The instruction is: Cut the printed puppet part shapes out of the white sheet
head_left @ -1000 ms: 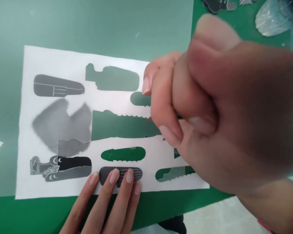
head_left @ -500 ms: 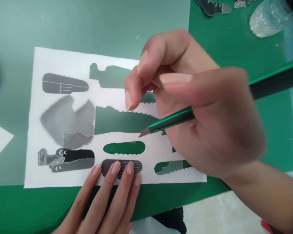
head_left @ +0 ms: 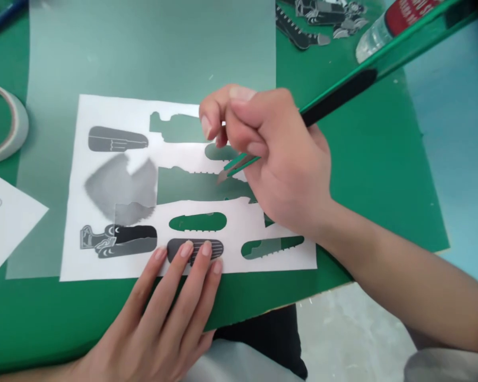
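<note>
A green tabletop point(head_left: 390, 185) is spreading beneath the work, and a translucent sheet point(head_left: 103, 48) is lying over it, reaching under the white printed paper point(head_left: 83, 265). The left hand point(head_left: 155, 318), at the paper's six o'clock, is resting with its fingers slightly parted and grasping nothing; its tips are covering part of a dark printed shape point(head_left: 174, 247), seemingly to stop the paper sliding. The right hand point(head_left: 287, 154), at three o'clock, is closing around a slim craft knife point(head_left: 338, 98), gripping it low, probably for fine control. The blade is pointing in over the large central cut-out; whether it is touching, I cannot tell. A tape roll point(head_left: 20, 124) is sitting at ten o'clock, another white sheet point(head_left: 8, 228) at nine, dark cut pieces point(head_left: 326, 16) at one and a bottle point(head_left: 376, 40) near two, presumably leaving the hands elbow room.
</note>
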